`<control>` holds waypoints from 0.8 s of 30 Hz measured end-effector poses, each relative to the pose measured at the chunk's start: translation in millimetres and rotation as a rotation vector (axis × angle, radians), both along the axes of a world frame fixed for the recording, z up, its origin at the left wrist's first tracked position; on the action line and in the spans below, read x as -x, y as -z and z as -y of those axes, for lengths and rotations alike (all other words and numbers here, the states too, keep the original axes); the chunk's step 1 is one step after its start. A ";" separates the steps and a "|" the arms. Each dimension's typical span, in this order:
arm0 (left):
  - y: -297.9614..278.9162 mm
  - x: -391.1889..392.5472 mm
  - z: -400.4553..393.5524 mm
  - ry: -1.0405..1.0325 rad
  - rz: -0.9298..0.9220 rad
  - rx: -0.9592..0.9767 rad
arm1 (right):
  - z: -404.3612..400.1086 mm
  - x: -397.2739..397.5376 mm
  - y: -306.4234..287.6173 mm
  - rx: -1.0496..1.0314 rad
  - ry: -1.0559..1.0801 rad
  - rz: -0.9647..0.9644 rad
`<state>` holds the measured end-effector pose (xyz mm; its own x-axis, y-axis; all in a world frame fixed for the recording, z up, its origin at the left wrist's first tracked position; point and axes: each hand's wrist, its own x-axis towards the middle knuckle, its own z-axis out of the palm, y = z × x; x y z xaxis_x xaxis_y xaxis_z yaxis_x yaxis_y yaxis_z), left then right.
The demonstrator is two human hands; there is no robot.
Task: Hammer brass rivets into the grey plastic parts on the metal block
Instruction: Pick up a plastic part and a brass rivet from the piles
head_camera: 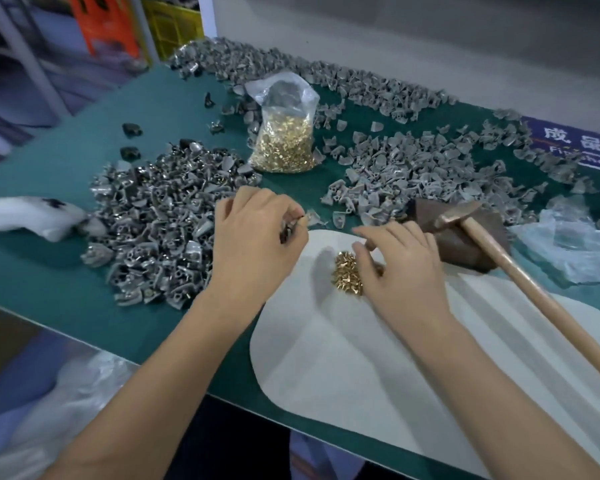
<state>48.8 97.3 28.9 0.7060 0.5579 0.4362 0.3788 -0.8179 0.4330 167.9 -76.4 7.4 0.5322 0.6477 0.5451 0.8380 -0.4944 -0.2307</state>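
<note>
1. Landmark: white mat (343, 358) on the green bench (66, 271).
2. Loose brass rivets (347, 273) heaped on the mat's far part.
3. Right hand (400, 268) lies over the heap; thumb and fingertips curled down onto the rivets, whether one is pinched cannot be told.
4. Left hand (257, 237) at the mat's far-left edge, fingers curled, pinching a small grey plastic part (290, 227).
5. Metal block (461, 233) just off the mat's far-right edge.
6. Hammer (520, 275): head rests on the block, long axis running diagonally, handle pointing near-right across the mat.
7. Bag of rivets (284, 133) beyond the mat, upright.
</note>
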 end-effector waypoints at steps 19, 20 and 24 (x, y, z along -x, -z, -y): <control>3.2 14.2 15.4 0.026 -0.038 -0.021 | -0.7 -0.9 6.8 0.009 -0.197 -0.275; 3.1 12.2 17.4 0.044 -0.042 -0.018 | -0.5 -1.3 7.0 0.016 -0.194 -0.285; 3.9 2.8 24.3 0.106 -0.070 -0.019 | 0.3 -3.6 7.1 0.017 -0.191 -0.334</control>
